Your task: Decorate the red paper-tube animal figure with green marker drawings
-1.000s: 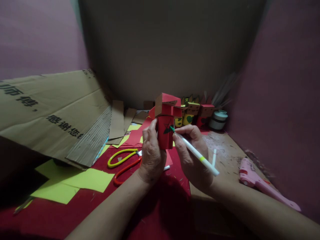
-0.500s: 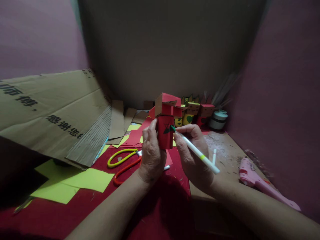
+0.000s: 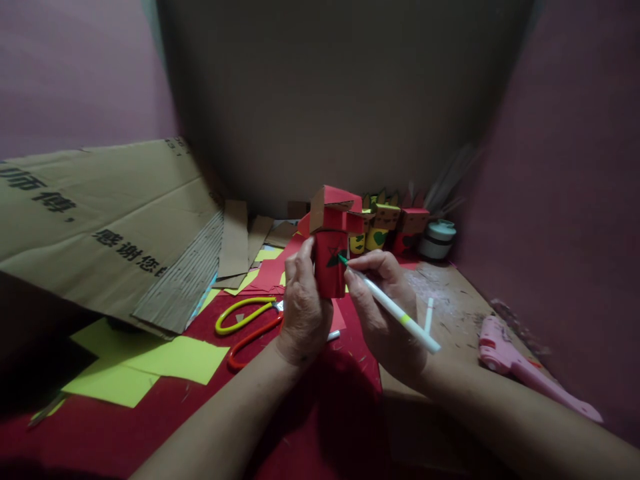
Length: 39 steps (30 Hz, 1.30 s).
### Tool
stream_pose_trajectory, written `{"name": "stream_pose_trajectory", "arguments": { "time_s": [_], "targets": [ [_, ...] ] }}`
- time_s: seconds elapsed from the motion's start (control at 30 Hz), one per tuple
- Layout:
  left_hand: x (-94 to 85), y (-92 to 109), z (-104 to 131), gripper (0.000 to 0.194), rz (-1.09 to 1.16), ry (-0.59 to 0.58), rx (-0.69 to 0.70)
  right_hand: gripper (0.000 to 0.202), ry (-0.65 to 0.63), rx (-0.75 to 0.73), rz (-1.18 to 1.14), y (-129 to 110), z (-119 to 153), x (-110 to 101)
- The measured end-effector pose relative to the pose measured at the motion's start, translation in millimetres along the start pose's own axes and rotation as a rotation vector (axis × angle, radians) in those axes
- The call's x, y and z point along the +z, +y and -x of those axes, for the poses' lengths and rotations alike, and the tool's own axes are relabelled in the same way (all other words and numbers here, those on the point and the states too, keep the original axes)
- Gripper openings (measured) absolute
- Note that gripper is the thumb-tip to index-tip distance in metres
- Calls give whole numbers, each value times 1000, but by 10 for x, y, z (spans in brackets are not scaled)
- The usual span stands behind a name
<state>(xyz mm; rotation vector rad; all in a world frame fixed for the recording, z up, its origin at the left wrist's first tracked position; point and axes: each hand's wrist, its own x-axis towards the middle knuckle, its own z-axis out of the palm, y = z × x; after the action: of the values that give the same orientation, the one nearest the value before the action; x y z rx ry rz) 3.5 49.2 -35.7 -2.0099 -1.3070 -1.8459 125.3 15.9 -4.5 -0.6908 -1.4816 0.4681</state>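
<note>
Upright in my left hand (image 3: 304,310) is a red paper figure (image 3: 330,280), a tube body under a boxy cardboard head. My fingers wrap its left side and the thumb is hidden behind my hand. A dark green star outline, partly filled in, shows on the tube. My right hand (image 3: 387,307) is closed around a white marker (image 3: 395,308) with a yellow band. Its green tip touches the star. Left of my left hand lie scissors (image 3: 245,327) with one yellow and one red handle, their blades mostly hidden by that hand.
Similar yellow and red figures (image 3: 384,220) stand at the back, beside a pale-lidded container (image 3: 439,239). A pink glue gun (image 3: 520,367) lies on the right. Yellow paper sheets (image 3: 170,359) and a large printed cardboard piece (image 3: 110,240) occupy the left. A white cap-like stick (image 3: 429,315) rests near my right hand.
The marker tip has shifted slightly left and down on the star, and my right hand has moved a little with it. My left hand and the figure stay in place.
</note>
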Motion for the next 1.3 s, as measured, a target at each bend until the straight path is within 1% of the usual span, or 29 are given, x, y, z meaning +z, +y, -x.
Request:
{"name": "stream_pose_trajectory", "arguments": {
  "time_s": [0.17,0.4,0.67,1.07,1.3],
  "targets": [
    [-9,1,1,51,22,-8,-43,7,8,5,6,-8,1,-1],
    [8,-23,8,54,33,12,-23,8,20,14,1,7,9,1],
    [12,-3,9,52,39,10,-48,6,22,10,24,30,16,-3],
    [3,8,0,52,6,8,-26,4,37,19,42,18,-5,-6],
    [20,-7,0,51,-15,21,13,5,30,10,41,28,-5,-4]
  ]
}}
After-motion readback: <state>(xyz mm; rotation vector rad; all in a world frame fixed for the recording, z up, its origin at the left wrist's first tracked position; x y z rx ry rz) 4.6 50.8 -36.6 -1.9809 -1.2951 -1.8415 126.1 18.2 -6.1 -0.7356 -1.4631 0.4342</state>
